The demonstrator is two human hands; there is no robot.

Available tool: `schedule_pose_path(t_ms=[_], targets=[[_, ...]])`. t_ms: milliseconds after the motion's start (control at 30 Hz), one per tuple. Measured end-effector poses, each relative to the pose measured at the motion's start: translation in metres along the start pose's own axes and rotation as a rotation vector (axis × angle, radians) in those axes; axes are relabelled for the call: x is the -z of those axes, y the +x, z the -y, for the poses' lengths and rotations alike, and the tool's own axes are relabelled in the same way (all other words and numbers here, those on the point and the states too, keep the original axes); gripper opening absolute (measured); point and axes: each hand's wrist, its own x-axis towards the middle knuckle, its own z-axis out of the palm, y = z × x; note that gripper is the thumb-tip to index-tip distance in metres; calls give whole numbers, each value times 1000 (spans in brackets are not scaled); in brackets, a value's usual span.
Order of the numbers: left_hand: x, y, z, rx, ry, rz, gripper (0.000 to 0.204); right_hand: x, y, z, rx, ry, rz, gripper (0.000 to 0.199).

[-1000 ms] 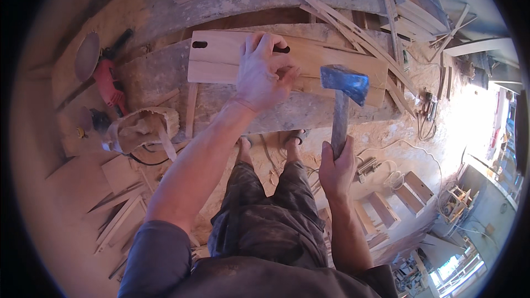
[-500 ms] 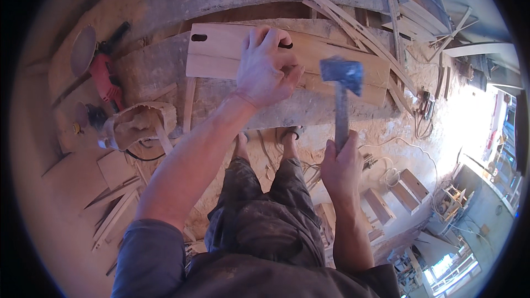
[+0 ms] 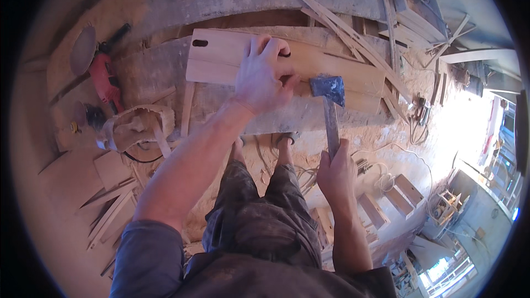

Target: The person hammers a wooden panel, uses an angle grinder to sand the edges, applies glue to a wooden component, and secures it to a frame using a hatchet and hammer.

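A pale wooden board [image 3: 215,66] with a dark oval slot near its left end lies across the workbench in front of me. My left hand [image 3: 263,75] rests on the middle of it, fingers curled and pressed together; what they pinch, if anything, is hidden. Another dark opening in the board shows beside those fingertips. In my right hand [image 3: 338,174] is a hatchet [image 3: 329,89], gripped low on its handle. Its dark, flared head is over the board, just right of my left thumb, with the blunt end toward that hand. I cannot tell whether the head touches the wood.
A red angle grinder [image 3: 105,80] with a round disc lies at the left, above a rough hollow wooden piece [image 3: 141,124]. Long thin strips [image 3: 331,16] cross the bench at the far right. Cables [image 3: 408,152] and several wooden pieces [image 3: 375,209] lie on the floor at right.
The hatchet has moved down and slightly left, its head now closer to my left hand. My left hand stays at the same spot on the board.
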Motion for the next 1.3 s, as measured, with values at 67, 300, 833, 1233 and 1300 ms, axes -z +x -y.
schedule_pose_path(t_ms=[67,300,833,1233,1300], targets=[[0,2,2,-25,-6,-36,9,7,1,-1,59,23,-35,36],[-2,5,2,-44,-5,-23,7,-3,0,11,-17,155,-126,36],[-3,3,9,-72,-23,-63,9,-5,15,28,66,308,-169,27],[-3,4,5,-64,-12,-64,9,-1,17,36,24,289,-241,36],[-2,5,4,-42,-1,-34,9,-11,37,20,83,98,-133,36]])
